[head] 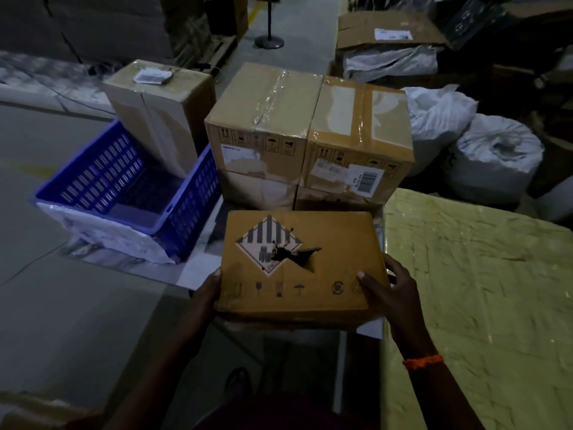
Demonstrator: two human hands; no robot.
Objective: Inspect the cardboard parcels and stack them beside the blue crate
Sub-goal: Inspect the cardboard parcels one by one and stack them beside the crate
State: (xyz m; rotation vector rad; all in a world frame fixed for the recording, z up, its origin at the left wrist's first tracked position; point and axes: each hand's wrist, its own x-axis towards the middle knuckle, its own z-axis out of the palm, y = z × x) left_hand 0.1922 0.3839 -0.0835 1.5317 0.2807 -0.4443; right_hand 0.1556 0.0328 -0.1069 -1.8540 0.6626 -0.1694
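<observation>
Dim warehouse floor, crowded. A blue slotted plastic crate (192,206) stands at left on a crumpled white sheet (124,240). A tall brown cardboard box with a white label on top (158,113) stands upright at the crate's far right corner; can't tell if it is in the crate or behind it.

Just right of the crate are two taped cardboard parcel stacks side by side, touching: the left stack (263,119) and the right stack with a barcode sticker (359,131), each with an upper box on a lower one. White tied sacks (496,156) crowd the right stack's far side. A large flat bundle in yellow-green plastic wrap (477,290) fills the right foreground. In the far aisle stands a black pole stand with a round base (269,41), and flattened cardboard with a white label (390,32) lies at far right.

The brown cardboard parcel with a striped diamond hazard label and a torn hole (297,265) is held off the floor, flat face up, just in front of the two stacks, between the crate and the wrapped bundle.

The left hand (207,293) grips its near left edge, fingers hidden underneath. The right hand (390,293) grips the near right corner, thumb on the top face and fingers curled round the side. There is an orange thread band (423,361) on the right wrist.
</observation>
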